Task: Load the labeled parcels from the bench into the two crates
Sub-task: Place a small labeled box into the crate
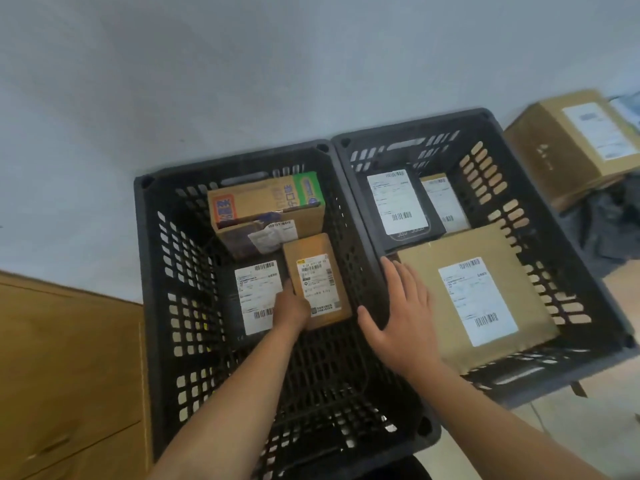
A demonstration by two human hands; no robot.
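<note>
Two black slotted crates stand side by side, the left crate (149, 258) and the right crate (588, 289). Inside the left crate my left hand (291, 308) grips the near left edge of a small brown labeled parcel (317, 280), which lies next to a dark parcel with a white label (258, 296). Behind them stands a printed orange and green box (266, 202). My right hand (398, 317) hovers with fingers spread over the rims between the crates, at the left edge of a large flat brown parcel (478, 299) in the right crate. A black parcel (398, 202) lies behind it.
A brown carton with a label (568, 143) sits to the right beyond the crates, with dark bags (602, 230) below it. Wooden furniture (69, 375) stands at the left. A pale wall (242, 64) rises behind the crates.
</note>
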